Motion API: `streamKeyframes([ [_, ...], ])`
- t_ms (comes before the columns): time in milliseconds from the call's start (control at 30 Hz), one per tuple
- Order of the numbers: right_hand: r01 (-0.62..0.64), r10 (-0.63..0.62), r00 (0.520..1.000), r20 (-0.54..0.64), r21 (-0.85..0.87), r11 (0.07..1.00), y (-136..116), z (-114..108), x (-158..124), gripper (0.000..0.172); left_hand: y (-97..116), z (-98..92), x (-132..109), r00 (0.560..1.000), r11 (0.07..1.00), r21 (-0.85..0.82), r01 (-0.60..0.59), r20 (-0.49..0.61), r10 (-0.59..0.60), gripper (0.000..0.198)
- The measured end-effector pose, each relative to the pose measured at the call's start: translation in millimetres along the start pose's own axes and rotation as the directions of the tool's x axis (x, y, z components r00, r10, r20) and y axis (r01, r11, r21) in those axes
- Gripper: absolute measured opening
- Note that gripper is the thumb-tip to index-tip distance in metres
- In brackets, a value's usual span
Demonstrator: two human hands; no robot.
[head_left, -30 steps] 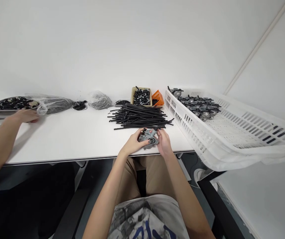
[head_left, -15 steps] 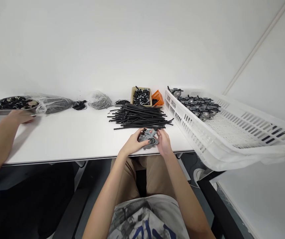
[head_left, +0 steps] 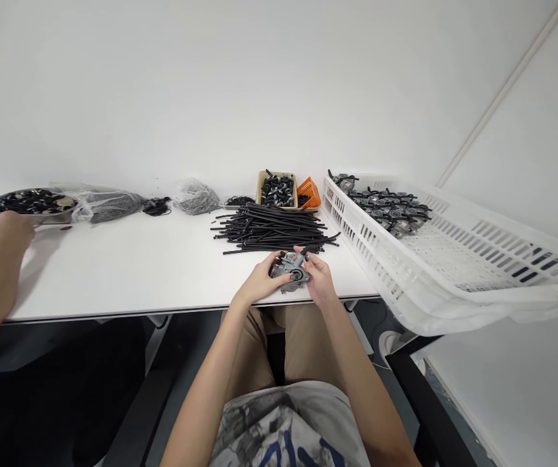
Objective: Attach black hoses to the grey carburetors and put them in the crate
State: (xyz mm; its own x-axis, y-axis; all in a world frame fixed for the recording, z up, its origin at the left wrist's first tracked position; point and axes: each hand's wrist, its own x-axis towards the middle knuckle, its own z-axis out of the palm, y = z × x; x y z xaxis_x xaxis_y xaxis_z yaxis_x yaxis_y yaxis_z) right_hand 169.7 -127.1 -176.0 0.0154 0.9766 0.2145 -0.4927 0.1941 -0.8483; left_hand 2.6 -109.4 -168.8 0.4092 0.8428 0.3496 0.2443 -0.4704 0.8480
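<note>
A grey metal carburetor (head_left: 289, 269) is held over the front edge of the white table. My left hand (head_left: 259, 279) is closed around its left side, thumb across the front near a round opening. At its upper right, my right hand (head_left: 320, 277) pinches a short black rubber hose (head_left: 314, 248) where it meets the body; the fingers partly hide that joint. Just behind the carburetor lies a pile of straight black hoses (head_left: 269, 227).
A white plastic crate (head_left: 396, 266) on the right holds several carburetors (head_left: 390, 209). At the back stand a beige bin (head_left: 259, 191) of small black parts and an orange basket (head_left: 312, 188). Plastic bags (head_left: 108, 202) and a metal tray (head_left: 55, 217) sit left, near a co-worker's hand (head_left: 9, 230).
My right thumb and fingers have shifted up onto the hose at the carburetor. My left hand keeps its hold. The co-worker's hand has moved left along the tray.
</note>
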Motion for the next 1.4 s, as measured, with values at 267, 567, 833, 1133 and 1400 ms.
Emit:
streamKeyframes([
  [267,0.085,-0.087,0.995,-0.044,-0.056,0.995,6.2,-2.1,5.1,0.037,-3.0,0.8,1.1,1.000,0.999,-0.036,0.001,0.007,0.000,0.065],
  [567,0.094,-0.094,0.996,-0.004,-0.069,0.993,2.4,0.4,1.4,0.032,-1.9,0.8,0.8,1.000,0.999,-0.033,0.005,0.010,-0.005,0.064],
  [833,0.080,-0.082,0.996,-0.022,-0.053,0.995,2.2,0.2,1.0,0.033,-4.2,0.9,1.5,0.996,0.996,0.010,0.084,-0.015,-0.084,0.066],
  [1133,0.106,-0.111,0.993,-0.034,-0.122,0.987,5.4,-3.5,3.6,0.036,-5.1,0.8,1.2,0.998,0.998,-0.020,0.062,-0.011,-0.062,0.066],
  [1400,0.120,-0.121,0.993,0.006,-0.178,0.977,7.0,-5.6,2.8,0.034,-4.0,0.6,1.6,0.999,0.999,-0.022,0.048,-0.009,-0.049,0.063],
])
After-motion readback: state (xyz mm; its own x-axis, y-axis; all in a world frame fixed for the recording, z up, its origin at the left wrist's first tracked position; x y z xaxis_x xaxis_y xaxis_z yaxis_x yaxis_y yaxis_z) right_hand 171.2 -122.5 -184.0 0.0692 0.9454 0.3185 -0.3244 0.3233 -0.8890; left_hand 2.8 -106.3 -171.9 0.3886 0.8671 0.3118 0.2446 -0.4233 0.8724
